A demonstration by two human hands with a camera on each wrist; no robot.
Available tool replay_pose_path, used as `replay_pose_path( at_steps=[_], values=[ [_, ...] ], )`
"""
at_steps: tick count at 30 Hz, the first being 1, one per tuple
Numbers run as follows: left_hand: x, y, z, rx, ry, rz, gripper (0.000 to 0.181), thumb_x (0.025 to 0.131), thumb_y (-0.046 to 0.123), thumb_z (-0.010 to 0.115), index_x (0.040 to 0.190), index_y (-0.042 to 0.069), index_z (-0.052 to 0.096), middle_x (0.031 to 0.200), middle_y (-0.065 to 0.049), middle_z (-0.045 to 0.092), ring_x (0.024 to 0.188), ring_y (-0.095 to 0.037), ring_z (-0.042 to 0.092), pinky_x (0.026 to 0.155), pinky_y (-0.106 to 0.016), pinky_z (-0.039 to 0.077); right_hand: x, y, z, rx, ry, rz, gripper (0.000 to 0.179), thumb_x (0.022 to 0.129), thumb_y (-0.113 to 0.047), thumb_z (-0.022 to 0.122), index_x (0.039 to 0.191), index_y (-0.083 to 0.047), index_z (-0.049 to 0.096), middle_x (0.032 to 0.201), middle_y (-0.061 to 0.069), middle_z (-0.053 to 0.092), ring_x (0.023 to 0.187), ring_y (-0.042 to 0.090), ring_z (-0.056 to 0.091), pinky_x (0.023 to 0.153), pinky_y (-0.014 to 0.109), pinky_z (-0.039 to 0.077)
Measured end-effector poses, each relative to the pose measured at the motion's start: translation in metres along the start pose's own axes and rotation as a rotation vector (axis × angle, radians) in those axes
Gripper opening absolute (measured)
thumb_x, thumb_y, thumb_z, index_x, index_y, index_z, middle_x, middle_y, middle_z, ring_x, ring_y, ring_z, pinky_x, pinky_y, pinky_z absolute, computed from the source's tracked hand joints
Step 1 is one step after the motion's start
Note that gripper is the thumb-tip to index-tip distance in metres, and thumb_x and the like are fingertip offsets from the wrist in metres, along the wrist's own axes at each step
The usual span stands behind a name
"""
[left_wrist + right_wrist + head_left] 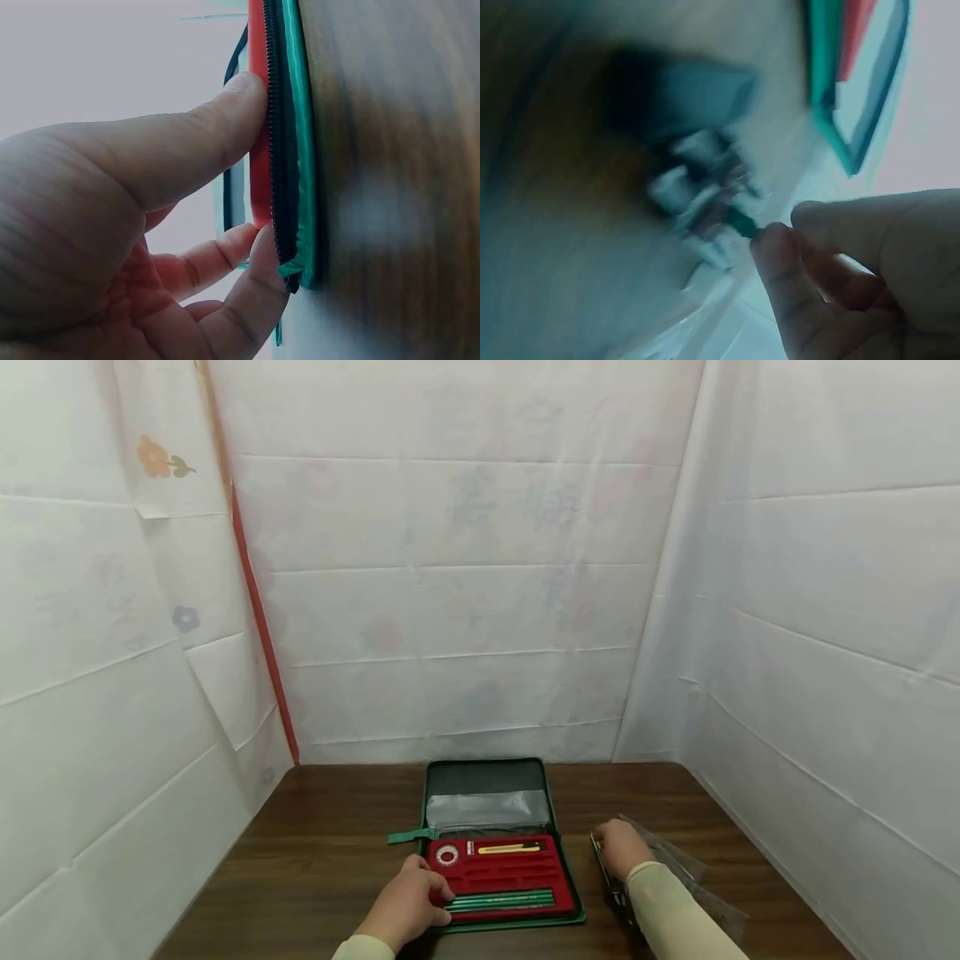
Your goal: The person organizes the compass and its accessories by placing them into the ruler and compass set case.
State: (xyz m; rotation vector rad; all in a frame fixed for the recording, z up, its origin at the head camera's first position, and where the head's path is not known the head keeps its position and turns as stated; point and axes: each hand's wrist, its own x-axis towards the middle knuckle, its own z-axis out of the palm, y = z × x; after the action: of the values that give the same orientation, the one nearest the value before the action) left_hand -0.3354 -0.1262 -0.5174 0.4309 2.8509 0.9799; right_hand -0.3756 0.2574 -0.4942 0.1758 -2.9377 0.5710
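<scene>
Green case lies open at six o'clock; your left hand grips its seven-o'clock corner, while your right hand, at its three o'clock, pinches a green piece near blurred objects.

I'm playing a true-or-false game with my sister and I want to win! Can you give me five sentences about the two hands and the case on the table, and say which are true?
1. The green case is closed. False: it is open.
2. The left hand touches the red tray in the case. True.
3. Green pencils lie in the red tray. True.
4. In the head view, the white ring is to the right of the yellow tool. False: it is to the left.
5. The right hand is on the left side of the case. False: it is on the right side.
</scene>
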Motion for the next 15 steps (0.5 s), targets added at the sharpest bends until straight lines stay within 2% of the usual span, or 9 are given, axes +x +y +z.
replay_pose_path(
  at_steps=[2, 6, 15],
  values=[
    [-0.001, -0.002, -0.001, -0.003, 0.001, 0.004, 0.017, 0.081, 0.017, 0.093, 0.087, 0.024, 0.08, 0.113, -0.009, 0.054, 0.091, -0.021, 0.06, 0.081, -0.048, 0.058, 0.002, 0.005, 0.003, -0.009, -0.003, -0.011, 0.027, 0.091, 0.016, 0.062, 0.104, -0.001, 0.08, 0.103, 0.014, 0.079, 0.09, 0.027, 0.074, 0.078, 0.046, 0.061],
    [-0.002, -0.002, -0.002, -0.013, 0.001, 0.02, 0.016, 0.081, 0.017, 0.093, 0.088, 0.023, 0.08, 0.114, -0.01, 0.054, 0.091, -0.021, 0.059, 0.08, -0.047, 0.058, 0.003, 0.011, 0.004, -0.072, 0.028, -0.051, 0.025, 0.088, 0.014, 0.067, 0.079, -0.008, 0.075, 0.08, 0.003, 0.073, 0.071, 0.014, 0.06, 0.065, 0.037, 0.052],
    [-0.003, 0.004, -0.005, 0.0, 0.017, 0.037, 0.015, 0.081, 0.017, 0.093, 0.087, 0.022, 0.081, 0.116, -0.01, 0.055, 0.096, -0.024, 0.06, 0.084, -0.049, 0.059, -0.007, 0.011, -0.005, -0.121, 0.027, -0.082, 0.031, 0.081, 0.018, 0.063, 0.073, -0.012, 0.069, 0.073, 0.0, 0.067, 0.069, 0.014, 0.058, 0.066, 0.038, 0.052]
  ],
)
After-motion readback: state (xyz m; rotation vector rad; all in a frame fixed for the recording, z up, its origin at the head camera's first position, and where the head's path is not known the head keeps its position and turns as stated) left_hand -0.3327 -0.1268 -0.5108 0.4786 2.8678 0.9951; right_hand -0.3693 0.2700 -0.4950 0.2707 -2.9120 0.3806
